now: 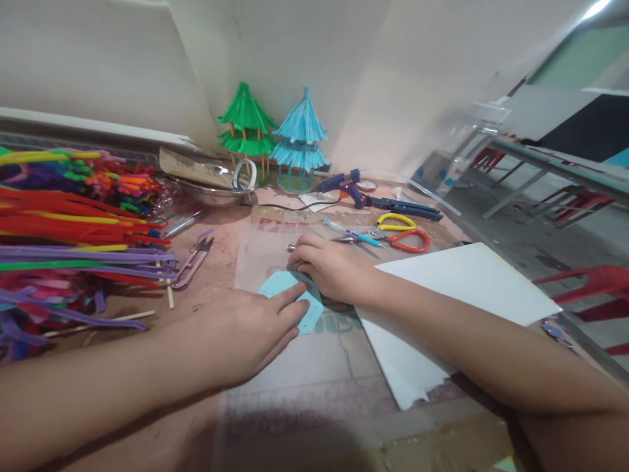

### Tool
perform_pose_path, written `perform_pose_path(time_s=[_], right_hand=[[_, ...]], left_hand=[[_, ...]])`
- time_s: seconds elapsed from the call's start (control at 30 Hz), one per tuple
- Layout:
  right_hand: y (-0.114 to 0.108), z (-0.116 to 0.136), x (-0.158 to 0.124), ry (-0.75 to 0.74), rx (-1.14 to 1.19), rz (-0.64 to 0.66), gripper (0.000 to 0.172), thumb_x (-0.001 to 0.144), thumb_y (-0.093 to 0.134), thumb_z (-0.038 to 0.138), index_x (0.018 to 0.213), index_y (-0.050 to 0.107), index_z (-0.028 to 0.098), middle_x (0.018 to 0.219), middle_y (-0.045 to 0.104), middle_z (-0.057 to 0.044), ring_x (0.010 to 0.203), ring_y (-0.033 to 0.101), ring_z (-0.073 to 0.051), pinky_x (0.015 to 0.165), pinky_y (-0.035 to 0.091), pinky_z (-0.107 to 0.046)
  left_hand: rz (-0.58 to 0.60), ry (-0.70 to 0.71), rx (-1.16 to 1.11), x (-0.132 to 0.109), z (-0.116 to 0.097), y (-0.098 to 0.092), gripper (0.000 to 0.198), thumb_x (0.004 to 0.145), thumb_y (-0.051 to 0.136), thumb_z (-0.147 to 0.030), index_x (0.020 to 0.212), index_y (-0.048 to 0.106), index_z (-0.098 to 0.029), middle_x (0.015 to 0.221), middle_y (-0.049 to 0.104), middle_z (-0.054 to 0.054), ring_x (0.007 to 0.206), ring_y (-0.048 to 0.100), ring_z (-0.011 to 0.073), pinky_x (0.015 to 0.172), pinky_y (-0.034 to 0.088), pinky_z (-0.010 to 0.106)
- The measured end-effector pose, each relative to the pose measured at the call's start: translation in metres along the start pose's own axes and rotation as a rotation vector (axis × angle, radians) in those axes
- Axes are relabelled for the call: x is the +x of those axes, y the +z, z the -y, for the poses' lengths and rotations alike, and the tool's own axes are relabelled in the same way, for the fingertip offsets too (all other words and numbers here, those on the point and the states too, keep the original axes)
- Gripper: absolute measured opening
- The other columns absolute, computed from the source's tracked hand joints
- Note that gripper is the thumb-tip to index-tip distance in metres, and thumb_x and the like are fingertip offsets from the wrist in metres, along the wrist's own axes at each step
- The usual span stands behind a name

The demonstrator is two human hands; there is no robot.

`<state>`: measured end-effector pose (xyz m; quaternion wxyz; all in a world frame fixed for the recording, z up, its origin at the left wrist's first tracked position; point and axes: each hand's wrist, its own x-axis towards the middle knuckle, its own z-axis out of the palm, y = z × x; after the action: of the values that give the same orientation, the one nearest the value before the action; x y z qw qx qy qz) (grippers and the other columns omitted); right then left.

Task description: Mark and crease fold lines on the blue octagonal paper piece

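Note:
A light-blue hexagonal piece [282, 282] with small dark dots near its edge lies flat on the clear-covered work surface. My left hand [260, 328] rests on it, fingers stretched out across its face. At its upper right edge, the fingers of my right hand [331, 265] are curled and pressed together; whatever they grip is hidden. Just left of those fingers pokes a small metal end [291, 248], whose other part I cannot see clearly. Beneath my right forearm is a white sheet [462, 282] with a torn lower corner.
Pipe cleaners [73, 216] are heaped at left, beside pink thread snips [191, 262]. Behind stand a green tiered model [246, 118], a blue one [301, 124] and a metal bowl [211, 190]. A glue gun [344, 185], scissors [410, 240] and a blue pen [363, 237] lie beyond my right hand.

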<state>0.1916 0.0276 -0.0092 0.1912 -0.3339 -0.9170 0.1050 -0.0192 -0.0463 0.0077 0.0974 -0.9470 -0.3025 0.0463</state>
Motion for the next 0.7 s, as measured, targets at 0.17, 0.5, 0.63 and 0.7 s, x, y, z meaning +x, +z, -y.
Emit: perform_pose_path(time_s=[0.17, 0.5, 0.63, 0.7], right_hand=[[-0.005, 0.001, -0.004, -0.027, 0.032, 0.036, 0.019, 0.095, 0.056, 0.004, 0.101, 0.07, 0.015, 0.103, 0.067, -0.01, 0.099, 0.064, -0.022, 0.087, 0.051, -0.033], [0.002, -0.009, -0.001, -0.07, 0.119, -0.196, 0.017, 0.093, 0.057, 0.006, 0.1, 0.068, 0.016, 0.102, 0.068, -0.009, 0.093, 0.064, -0.021, 0.081, 0.05, -0.031], [-0.003, -0.013, -0.005, -0.047, 0.237, -0.205, 0.015, 0.094, 0.058, 0.009, 0.101, 0.068, 0.017, 0.098, 0.069, -0.007, 0.085, 0.062, -0.019, 0.076, 0.049, -0.031], [-0.005, -0.013, -0.006, -0.017, 0.262, -0.18, 0.015, 0.095, 0.058, 0.01, 0.103, 0.068, 0.018, 0.1, 0.07, -0.007, 0.083, 0.061, -0.018, 0.076, 0.048, -0.031]], left_hand=[[-0.011, 0.007, -0.007, 0.0, 0.0, 0.0, 0.037, 0.103, 0.044, -0.026, 0.13, 0.068, -0.02, 0.151, 0.064, 0.01, 0.071, 0.079, 0.0265, 0.048, 0.053, 0.04], [-0.009, 0.032, -0.068, -0.003, 0.007, 0.006, 0.034, 0.104, 0.044, -0.021, 0.13, 0.065, -0.024, 0.155, 0.061, 0.006, 0.079, 0.08, 0.0227, 0.061, 0.055, 0.033], [-0.058, 0.128, -0.126, -0.007, 0.016, 0.016, 0.041, 0.095, 0.048, -0.009, 0.126, 0.065, -0.03, 0.154, 0.062, 0.0, 0.084, 0.079, 0.0195, 0.066, 0.053, 0.031], [-0.09, 0.146, -0.113, -0.008, 0.017, 0.016, 0.036, 0.094, 0.05, -0.009, 0.119, 0.066, -0.028, 0.153, 0.064, 0.002, 0.079, 0.078, 0.0195, 0.062, 0.051, 0.032]])
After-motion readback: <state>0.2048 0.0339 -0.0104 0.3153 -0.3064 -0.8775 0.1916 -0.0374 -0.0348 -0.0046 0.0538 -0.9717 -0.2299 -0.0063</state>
